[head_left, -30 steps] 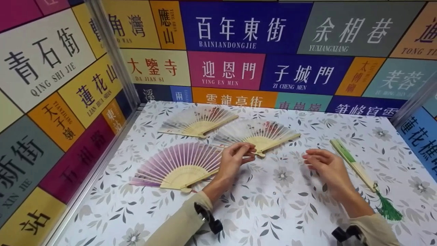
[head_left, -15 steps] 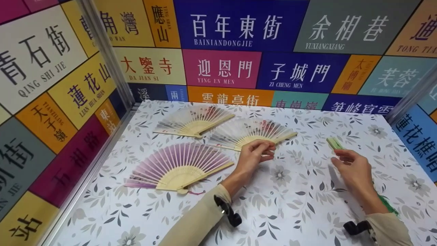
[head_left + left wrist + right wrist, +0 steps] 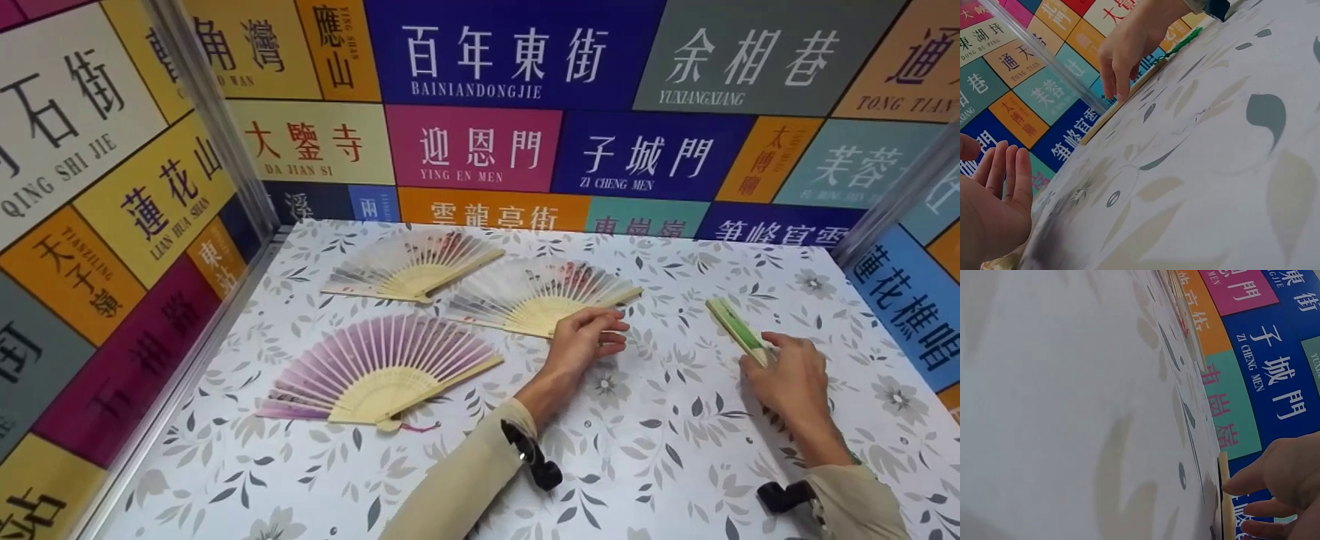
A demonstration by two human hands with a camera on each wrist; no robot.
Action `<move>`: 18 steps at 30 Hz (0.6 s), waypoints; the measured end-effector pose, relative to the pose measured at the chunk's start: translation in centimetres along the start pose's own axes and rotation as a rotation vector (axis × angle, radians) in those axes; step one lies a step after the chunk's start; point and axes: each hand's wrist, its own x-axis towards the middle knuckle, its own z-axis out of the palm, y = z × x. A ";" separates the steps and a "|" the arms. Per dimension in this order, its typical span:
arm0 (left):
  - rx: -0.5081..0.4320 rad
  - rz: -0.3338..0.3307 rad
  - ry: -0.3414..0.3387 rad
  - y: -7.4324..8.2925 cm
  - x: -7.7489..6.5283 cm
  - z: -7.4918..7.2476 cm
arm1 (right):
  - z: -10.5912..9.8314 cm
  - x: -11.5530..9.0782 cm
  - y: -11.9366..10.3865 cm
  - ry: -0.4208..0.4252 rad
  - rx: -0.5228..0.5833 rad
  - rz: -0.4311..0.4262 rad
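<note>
Thumb and fingers of my right hand [image 3: 791, 379] straddle a folded green hand fan [image 3: 737, 330] lying aslant on the table. In the right wrist view the thumb meets the edge of the fan's pale sticks [image 3: 1226, 495], with the other fingers on the far side. The palm and wrist cover the fan's lower end; its green tassel [image 3: 1188, 40] shows in the left wrist view. My left hand [image 3: 581, 341] hovers with loosely bent fingers and nothing in them, overlapping the pivot end of a spread white fan [image 3: 525, 300] with red flowers.
A spread purple fan [image 3: 390, 360] with a short cord lies at the left front. Behind it is another spread white fan [image 3: 409, 274]. The table [image 3: 637, 465] has a leaf-patterned cover, and colourful sign panels [image 3: 480, 142] wall it at the back and sides.
My right hand has moved right and down onto the folded fan. The left hand has drifted right, away from the purple fan. The head view has shifted slightly.
</note>
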 end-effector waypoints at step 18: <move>0.022 -0.106 -0.061 -2.5 0.6 2.1 | -0.3 -0.8 -1.1 -0.067 0.072 0.020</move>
